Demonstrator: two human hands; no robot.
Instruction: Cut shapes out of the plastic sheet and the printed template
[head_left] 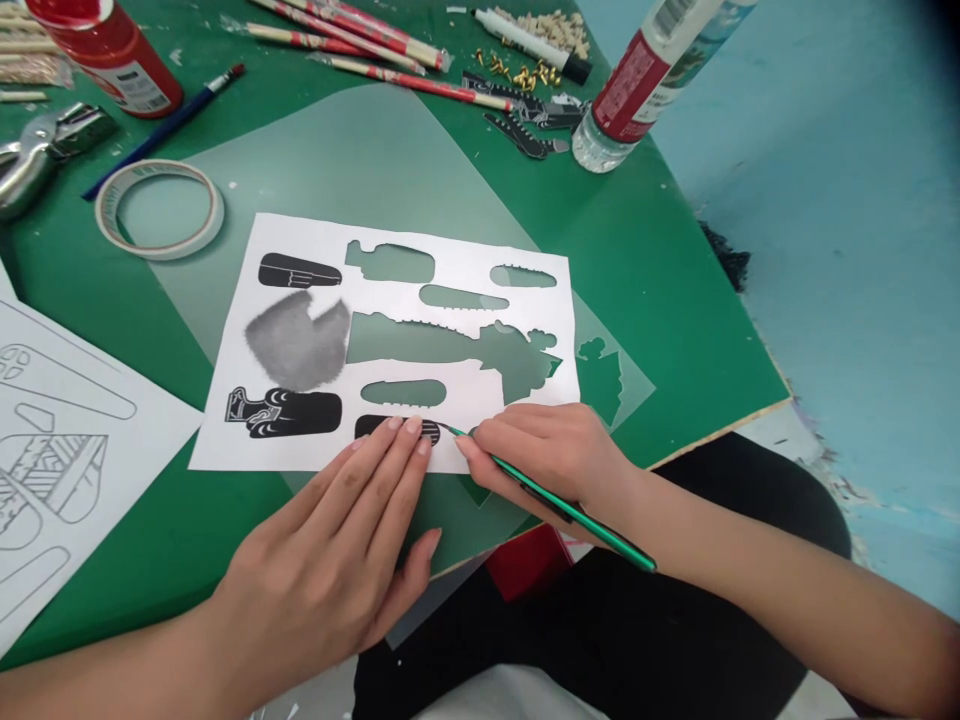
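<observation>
A white sheet of paper (465, 240) with black printed shapes and several cut-out openings lies on a translucent plastic sheet (315, 150). My left hand (322, 545) is spread flat, its fingertips pressing on the paper's near edge over a black rounded shape (371, 426), partly covering it. In a pencil-like grip, my right hand (559, 455) holds a slim green craft knife (600, 530). Its thin tip touches or hovers at that shape's right end; I cannot tell which. Left of my fingers is a black patterned shape (307, 413), still joined to the sheet.
On the green table (660, 290) are a tape roll (206, 225), paintbrush (169, 130), metal hole punch (45, 150), red bottle (124, 65), water bottle (626, 105), wrapped sticks (390, 75), marker (525, 42), brass fasteners (525, 72), black cut pieces (525, 135) and a line-drawn sheet (112, 360).
</observation>
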